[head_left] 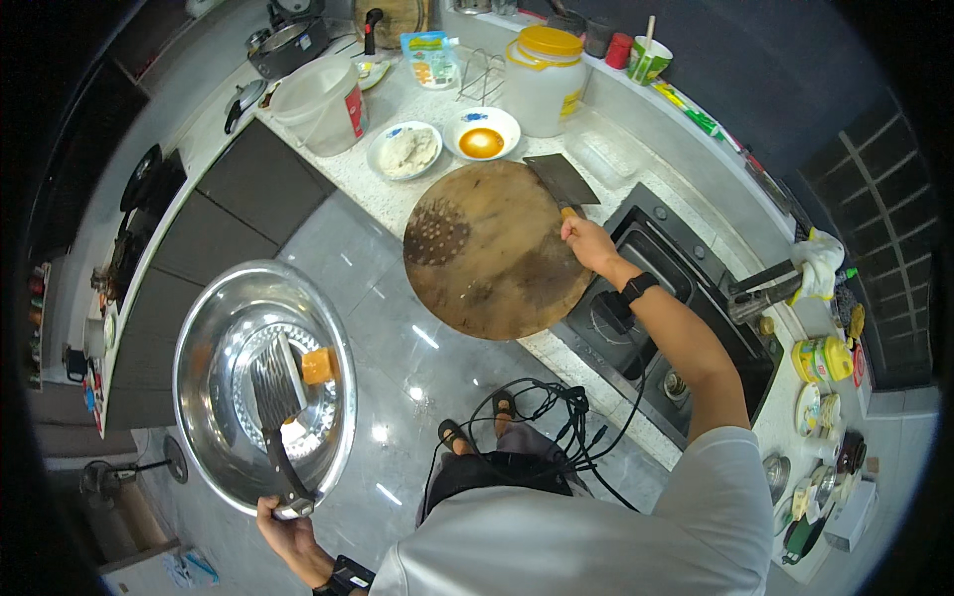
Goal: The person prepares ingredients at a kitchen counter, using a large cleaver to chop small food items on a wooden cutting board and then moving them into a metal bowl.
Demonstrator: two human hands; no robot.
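Note:
My left hand (286, 534) grips the near rim of a large steel basin (211, 437), held out over the floor at the left. Inside it lie a tool with a ridged metal blade and dark handle (275, 385) and an orange block of food (319, 366). The tool's handle reaches the rim close to my fingers. At the right edge of a round wooden chopping board (487, 268), my right hand (590, 244) is closed around the handle of a cleaver (561, 179). Its dark, broad blade points away from me, partly past the board's edge.
Beyond the board stand a bowl of white powder (407, 149), a bowl with amber liquid (482, 137), a yellow-lidded tub (545, 84) and a white bucket (320, 104). A gas stove (656, 288) adjoins the board. Black cables (576, 417) hang near my legs.

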